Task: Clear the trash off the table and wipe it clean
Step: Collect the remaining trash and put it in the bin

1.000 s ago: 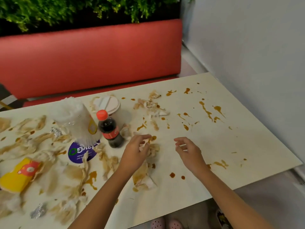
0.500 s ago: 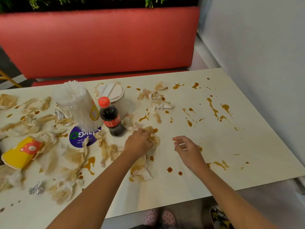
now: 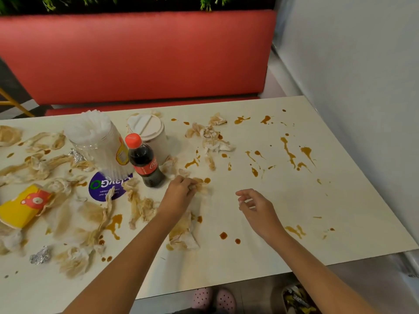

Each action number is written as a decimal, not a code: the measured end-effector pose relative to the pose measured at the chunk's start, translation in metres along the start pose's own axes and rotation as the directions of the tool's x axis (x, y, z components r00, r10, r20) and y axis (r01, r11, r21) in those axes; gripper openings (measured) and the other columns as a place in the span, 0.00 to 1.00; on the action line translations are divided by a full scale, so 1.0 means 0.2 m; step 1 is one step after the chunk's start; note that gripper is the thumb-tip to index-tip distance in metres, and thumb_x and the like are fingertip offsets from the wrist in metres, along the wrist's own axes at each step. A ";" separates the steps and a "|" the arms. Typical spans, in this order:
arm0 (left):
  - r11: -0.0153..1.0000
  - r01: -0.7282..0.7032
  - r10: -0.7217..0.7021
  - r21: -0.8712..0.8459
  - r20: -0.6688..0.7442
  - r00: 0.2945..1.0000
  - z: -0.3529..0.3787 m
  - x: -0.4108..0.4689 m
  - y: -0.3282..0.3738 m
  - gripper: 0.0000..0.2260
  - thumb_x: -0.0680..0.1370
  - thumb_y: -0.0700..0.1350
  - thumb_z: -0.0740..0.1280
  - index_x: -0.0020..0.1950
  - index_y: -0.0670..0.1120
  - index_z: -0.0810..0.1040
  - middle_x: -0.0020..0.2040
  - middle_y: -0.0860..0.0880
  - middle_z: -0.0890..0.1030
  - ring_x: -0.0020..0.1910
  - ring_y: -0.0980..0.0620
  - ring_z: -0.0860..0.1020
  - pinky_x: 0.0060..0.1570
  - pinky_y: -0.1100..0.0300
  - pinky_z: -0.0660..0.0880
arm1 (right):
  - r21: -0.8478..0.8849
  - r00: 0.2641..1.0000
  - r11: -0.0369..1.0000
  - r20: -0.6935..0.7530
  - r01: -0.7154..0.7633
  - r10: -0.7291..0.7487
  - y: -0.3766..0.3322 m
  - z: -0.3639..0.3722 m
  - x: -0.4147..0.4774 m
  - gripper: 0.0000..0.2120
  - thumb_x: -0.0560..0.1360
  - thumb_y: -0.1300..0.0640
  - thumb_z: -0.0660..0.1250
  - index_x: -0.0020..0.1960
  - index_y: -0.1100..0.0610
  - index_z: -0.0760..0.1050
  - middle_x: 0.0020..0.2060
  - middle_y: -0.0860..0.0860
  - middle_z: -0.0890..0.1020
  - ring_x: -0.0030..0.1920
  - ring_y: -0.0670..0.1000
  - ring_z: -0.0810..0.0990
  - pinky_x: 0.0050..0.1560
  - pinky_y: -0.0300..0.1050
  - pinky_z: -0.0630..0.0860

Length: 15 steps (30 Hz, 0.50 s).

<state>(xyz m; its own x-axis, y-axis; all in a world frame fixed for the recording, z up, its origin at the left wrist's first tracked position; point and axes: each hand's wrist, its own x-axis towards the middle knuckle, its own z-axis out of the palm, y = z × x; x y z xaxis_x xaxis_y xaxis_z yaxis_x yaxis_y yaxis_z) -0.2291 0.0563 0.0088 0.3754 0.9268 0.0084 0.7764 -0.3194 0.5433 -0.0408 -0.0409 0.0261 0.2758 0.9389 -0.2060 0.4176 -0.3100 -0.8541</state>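
The cream table [image 3: 283,241] is littered with brown-stained tissues and spattered with brown sauce. My left hand [image 3: 180,193] is closed on a stained tissue [image 3: 200,185] in the middle of the table, just right of a cola bottle [image 3: 145,162]. My right hand [image 3: 256,209] hovers to the right with its fingers apart and curled, holding nothing. Another soiled tissue [image 3: 181,232] lies under my left wrist. More tissue scraps [image 3: 213,137] sit farther back.
A jar of white straws [image 3: 99,141], a white lidded cup [image 3: 149,132], a purple round sticker [image 3: 102,186], a tipped yellow paper cup [image 3: 22,207] and foil balls [image 3: 40,257] crowd the left half. A red bench [image 3: 136,55] runs behind; a grey wall [image 3: 362,87] stands right.
My left hand has closed down on the stained tissue beside the bottle. My right hand stays about where it was, with its fingers a little wider. The camera has tilted down.
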 end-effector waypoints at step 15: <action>0.998 -0.044 0.037 -0.053 -0.131 0.991 -0.30 -0.21 0.00 0.11 0.76 0.42 0.67 0.58 0.43 0.79 0.51 0.49 0.74 0.48 0.57 0.71 0.46 0.77 0.63 | -0.452 0.662 0.586 0.721 0.672 -0.203 -0.13 0.46 -0.02 0.37 0.72 0.43 0.67 0.75 0.47 0.53 0.76 0.49 0.42 0.75 0.51 0.40 0.73 0.47 0.42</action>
<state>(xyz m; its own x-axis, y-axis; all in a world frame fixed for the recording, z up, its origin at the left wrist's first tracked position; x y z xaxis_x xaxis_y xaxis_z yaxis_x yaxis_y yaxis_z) -0.2750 0.0283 0.0591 0.3339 0.9324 0.1382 0.7313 -0.3488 0.5861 -0.1337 -0.0228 0.0055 -0.5267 0.7924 -0.3077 0.8218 0.3821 -0.4227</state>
